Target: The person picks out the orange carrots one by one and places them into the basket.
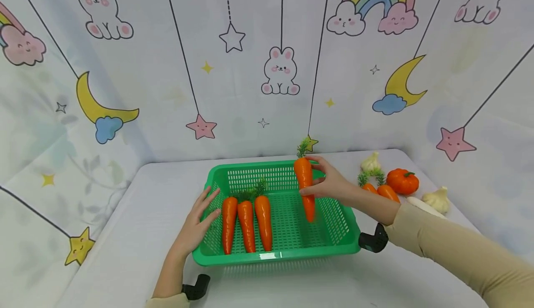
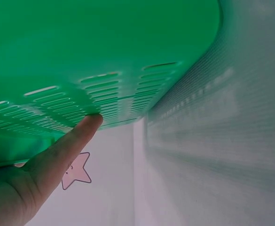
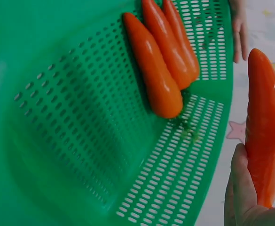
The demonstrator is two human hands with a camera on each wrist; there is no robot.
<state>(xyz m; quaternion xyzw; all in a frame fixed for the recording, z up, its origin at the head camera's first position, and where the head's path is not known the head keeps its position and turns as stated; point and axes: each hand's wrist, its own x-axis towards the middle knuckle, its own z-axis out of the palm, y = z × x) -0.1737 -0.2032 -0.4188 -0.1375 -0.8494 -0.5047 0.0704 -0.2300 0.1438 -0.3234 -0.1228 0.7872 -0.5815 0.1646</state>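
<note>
A toy carrot [image 1: 303, 173] with a green leafy top hangs tip down over the right part of a green plastic basket [image 1: 292, 253]. My right hand [image 1: 329, 180] pinches it between thumb and fingers; the right wrist view shows this carrot [image 3: 265, 122] close up beside the basket rim. Three more carrots [image 1: 246, 224] lie side by side in the left half of the basket, tops toward the far wall. At the basket's left side, my left hand [image 1: 196, 224] rests with fingers spread; in the left wrist view a finger [image 2: 83, 134] lies along the slotted wall [image 2: 113, 94].
Right of the basket lie two carrots [image 1: 388, 192], an orange pumpkin [image 1: 402, 181], a white long vegetable [image 1: 424, 206] and garlic bulbs [image 1: 436, 200] on the white table [image 1: 158, 197]. A printed cloth backdrop [image 1: 250, 104] stands behind the table.
</note>
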